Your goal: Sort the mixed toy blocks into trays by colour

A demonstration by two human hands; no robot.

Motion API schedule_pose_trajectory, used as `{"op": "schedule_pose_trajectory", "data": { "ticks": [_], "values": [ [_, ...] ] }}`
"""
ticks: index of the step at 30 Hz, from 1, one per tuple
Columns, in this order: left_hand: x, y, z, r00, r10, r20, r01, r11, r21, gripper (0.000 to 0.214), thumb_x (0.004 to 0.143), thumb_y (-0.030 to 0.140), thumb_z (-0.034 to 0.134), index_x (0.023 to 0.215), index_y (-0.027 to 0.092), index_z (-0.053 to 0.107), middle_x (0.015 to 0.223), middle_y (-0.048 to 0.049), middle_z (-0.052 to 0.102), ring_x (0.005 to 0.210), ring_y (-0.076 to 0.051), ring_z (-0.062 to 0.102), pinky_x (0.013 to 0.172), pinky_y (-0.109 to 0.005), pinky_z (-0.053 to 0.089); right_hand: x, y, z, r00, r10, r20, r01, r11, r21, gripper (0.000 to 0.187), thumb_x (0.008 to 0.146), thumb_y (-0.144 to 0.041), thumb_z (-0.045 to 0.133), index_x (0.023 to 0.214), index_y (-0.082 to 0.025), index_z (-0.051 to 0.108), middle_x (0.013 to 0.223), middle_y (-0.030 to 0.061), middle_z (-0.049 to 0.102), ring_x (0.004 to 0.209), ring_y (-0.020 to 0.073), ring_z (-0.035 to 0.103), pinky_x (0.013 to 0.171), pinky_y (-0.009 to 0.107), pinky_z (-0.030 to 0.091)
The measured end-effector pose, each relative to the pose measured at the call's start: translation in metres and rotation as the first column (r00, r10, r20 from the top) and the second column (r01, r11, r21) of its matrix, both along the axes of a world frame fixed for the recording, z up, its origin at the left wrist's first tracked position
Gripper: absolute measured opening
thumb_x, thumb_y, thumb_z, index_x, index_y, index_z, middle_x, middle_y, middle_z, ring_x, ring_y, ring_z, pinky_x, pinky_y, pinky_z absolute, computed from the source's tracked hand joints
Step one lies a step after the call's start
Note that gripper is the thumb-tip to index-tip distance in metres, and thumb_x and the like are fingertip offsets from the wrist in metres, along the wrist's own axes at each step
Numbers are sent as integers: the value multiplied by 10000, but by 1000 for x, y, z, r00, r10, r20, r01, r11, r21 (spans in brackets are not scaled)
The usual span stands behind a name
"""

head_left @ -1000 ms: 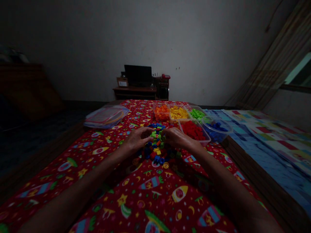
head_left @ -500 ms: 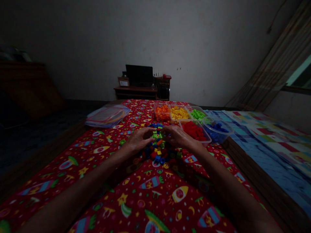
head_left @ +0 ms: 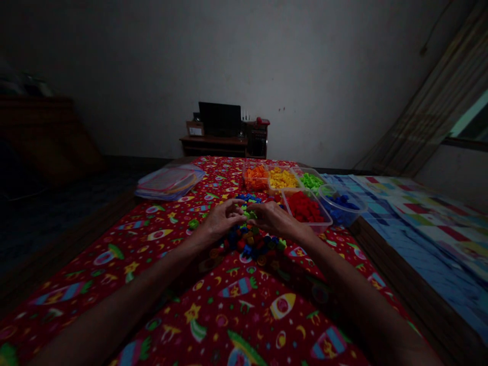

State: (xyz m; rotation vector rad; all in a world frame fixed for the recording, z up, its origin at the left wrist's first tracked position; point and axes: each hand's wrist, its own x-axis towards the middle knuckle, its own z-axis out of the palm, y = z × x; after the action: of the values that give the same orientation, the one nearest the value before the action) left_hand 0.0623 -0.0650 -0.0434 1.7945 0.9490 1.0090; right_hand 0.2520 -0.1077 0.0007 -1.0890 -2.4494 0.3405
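Both hands hover close together over a loose pile of mixed toy building blocks (head_left: pixel 247 241) in red, blue, yellow, orange and green. My left hand (head_left: pixel 223 219) comes in from the left, its fingers curled and thumb bent toward them; whatever is in its grasp is too small and dark to name. Opposite it, my right hand (head_left: pixel 273 217) bends over, its fingertips at some bright green blocks (head_left: pixel 250 213) between the hands. These fingers are closed around a green block, partly hidden. One green block (head_left: pixel 193 224) lies apart, left of the pile.
Clear tubs hold sorted blocks: orange (head_left: pixel 256 178), yellow (head_left: pixel 282 178), green (head_left: pixel 311 181), red (head_left: pixel 305 207) and blue (head_left: pixel 343 202). Stacked plastic lids (head_left: pixel 170 182) lie at the left. A red patterned cloth (head_left: pixel 236 310) covers the table; a bed (head_left: pixel 412 229) adjoins it on the right.
The right hand has turned lower, and its fingers have drawn toward the green blocks. My left hand has shifted slightly right, so the fingertips of both are closer together.
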Motion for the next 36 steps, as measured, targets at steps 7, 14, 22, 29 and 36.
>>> {"op": "schedule_pose_trajectory", "data": {
  "ticks": [7, 14, 22, 29, 36],
  "values": [
    [-3, -7, 12, 994, 54, -100, -37, 986, 165, 377, 768, 423, 561, 1038, 165, 612, 922, -64, 690, 777, -203, 663, 695, -335, 540, 14, 2, 8, 990, -136, 28, 135, 991, 20, 213, 840, -244, 554, 1004, -130, 626, 671, -4, 553, 588, 81, 441, 563, 198, 287],
    [-12, -8, 28, 967, 137, -214, -89, 971, 220, 331, 758, 403, 533, 942, 164, 669, 856, -55, 703, 749, -213, 661, 676, -307, 515, 79, 42, 42, 846, -514, 143, 497, 856, 141, 286, 828, -276, 571, 1050, -108, 639, 778, 63, 642, 665, 121, 528, 621, 224, 359],
    [-19, 0, 25, 949, 188, -254, -96, 937, 336, 294, 761, 385, 508, 879, 185, 689, 948, -50, 688, 766, -180, 639, 670, -270, 503, 132, 96, 57, 588, -790, 172, 741, 612, 277, 399, 869, -329, 508, 1145, -54, 595, 1061, 212, 629, 951, 233, 575, 743, 275, 402],
    [-35, 13, 26, 872, 260, -415, -61, 899, 434, 356, 774, 373, 443, 916, 157, 687, 979, -90, 685, 871, -208, 627, 804, -316, 490, 39, 43, 19, 891, -414, 186, 374, 902, 216, 221, 849, -161, 461, 815, -118, 676, 714, 64, 642, 599, 112, 490, 567, 224, 298],
    [-92, 40, 27, 697, 284, -658, -27, 928, 372, 386, 748, 407, 468, 980, 194, 691, 1010, -71, 703, 931, -244, 626, 836, -316, 479, -3, 19, -14, 881, -346, 323, 312, 937, 155, 258, 837, -161, 418, 785, -148, 671, 698, 59, 628, 560, 106, 459, 527, 256, 211]
  ]
}}
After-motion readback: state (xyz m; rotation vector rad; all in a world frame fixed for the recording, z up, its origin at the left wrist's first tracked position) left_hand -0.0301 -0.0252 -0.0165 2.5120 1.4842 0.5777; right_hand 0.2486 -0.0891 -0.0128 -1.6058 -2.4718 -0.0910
